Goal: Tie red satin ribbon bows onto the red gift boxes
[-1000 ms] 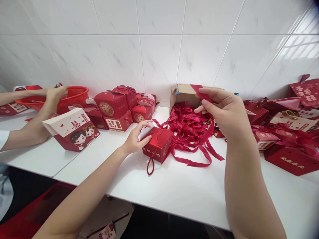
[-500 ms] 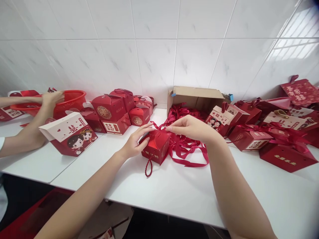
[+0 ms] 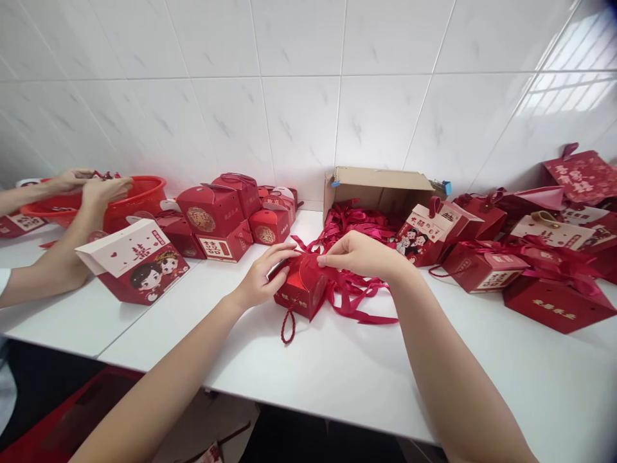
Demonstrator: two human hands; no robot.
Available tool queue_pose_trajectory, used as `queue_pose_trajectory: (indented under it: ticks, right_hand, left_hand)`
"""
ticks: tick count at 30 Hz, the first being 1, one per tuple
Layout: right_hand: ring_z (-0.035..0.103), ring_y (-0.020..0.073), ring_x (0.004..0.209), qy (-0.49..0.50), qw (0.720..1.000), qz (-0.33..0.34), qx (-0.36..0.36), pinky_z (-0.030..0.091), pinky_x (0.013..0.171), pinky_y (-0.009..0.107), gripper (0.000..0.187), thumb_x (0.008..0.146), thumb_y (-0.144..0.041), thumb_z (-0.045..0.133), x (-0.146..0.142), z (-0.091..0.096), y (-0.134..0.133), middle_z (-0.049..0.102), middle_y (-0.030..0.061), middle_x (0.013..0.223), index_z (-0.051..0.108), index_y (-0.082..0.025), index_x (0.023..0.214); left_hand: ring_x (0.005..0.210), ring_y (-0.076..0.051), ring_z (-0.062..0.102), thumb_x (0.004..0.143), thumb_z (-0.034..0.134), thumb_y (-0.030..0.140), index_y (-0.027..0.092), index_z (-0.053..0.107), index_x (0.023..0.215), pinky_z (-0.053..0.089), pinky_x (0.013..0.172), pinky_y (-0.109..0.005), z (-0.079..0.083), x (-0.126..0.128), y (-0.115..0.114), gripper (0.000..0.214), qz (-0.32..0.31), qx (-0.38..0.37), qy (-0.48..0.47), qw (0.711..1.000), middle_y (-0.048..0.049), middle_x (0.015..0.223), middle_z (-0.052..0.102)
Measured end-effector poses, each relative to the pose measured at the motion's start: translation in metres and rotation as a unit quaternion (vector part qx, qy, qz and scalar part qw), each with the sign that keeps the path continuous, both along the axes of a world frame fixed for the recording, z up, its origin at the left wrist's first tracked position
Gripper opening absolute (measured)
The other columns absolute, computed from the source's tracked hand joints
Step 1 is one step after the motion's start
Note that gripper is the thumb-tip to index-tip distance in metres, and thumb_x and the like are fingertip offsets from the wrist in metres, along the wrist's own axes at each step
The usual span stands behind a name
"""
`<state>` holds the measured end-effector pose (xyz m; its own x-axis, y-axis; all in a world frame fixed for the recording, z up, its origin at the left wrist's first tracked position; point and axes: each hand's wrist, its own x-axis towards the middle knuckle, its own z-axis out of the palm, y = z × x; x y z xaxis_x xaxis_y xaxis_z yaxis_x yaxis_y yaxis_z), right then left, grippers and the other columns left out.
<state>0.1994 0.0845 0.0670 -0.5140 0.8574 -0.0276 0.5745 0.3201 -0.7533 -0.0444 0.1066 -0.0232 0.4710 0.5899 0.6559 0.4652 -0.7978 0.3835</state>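
A small red gift box [image 3: 299, 290] with gold print sits on the table in front of me, a twisted red cord loop [image 3: 288, 326] hanging from its front. My left hand [image 3: 263, 275] is closed around the box's left side, its fingers on the lid. At the top right of the lid, my right hand [image 3: 359, 254] pinches a dark red ribbon [image 3: 359, 315]; my fingertips partly hide where the ribbon meets the lid. Loose ribbon loops trail from there onto the table and back to a ribbon pile [image 3: 354, 220].
Behind the ribbon pile stands an open cardboard box [image 3: 385, 178]. Stacked red boxes [image 3: 212, 209] and a white-and-red box [image 3: 139, 263] are on the left; several ribbon-tied boxes [image 3: 554, 305] are on the right. A co-worker's hands [image 3: 99, 188] work over a red basin [image 3: 149, 186].
My right hand has shifted slightly left and down over the lid, drawing the ribbon loop left. My left hand stays on the box. The co-worker's second hand has come into sight.
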Motion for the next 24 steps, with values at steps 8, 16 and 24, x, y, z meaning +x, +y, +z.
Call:
queue_pose_trajectory:
  ticks: [8,16,24]
  right_hand:
    - [0.018,0.0058,0.045,0.037,0.999,-0.015,0.011,0.014,0.043,0.026,0.043,0.079,-0.042,0.058,-0.008,-0.004,0.001,0.022,-0.0074,0.05,0.033,-0.019,0.051]
    - [0.048,0.0098,0.053,0.061,0.998,-0.023,-0.018,0.037,0.053,0.023,0.03,0.078,-0.039,0.058,-0.015,-0.017,0.009,0.056,-0.0008,0.057,0.061,-0.015,0.059]
    - [0.06,0.0139,0.062,0.056,0.998,-0.026,-0.027,0.044,0.058,0.023,0.016,0.077,-0.022,0.058,-0.017,-0.016,0.009,0.068,0.0046,0.067,0.072,-0.014,0.073]
  left_hand:
    - [0.117,-0.022,0.054,0.085,0.046,0.011,0.02,0.059,0.114,0.043,0.102,-0.038,-0.001,0.001,0.0,0.033,0.008,0.01,-0.001,1.0,-0.0109,0.124,0.056]
    - [0.121,-0.026,0.052,0.083,0.043,0.012,0.021,0.064,0.103,0.045,0.1,-0.041,0.015,0.016,-0.01,0.03,0.103,0.019,0.097,0.99,-0.0102,0.135,0.049]
    - [0.118,-0.033,0.054,0.085,0.048,0.031,0.023,0.069,0.102,0.048,0.095,-0.047,0.036,0.037,-0.017,0.028,0.138,-0.073,0.14,0.978,-0.0111,0.136,0.051]
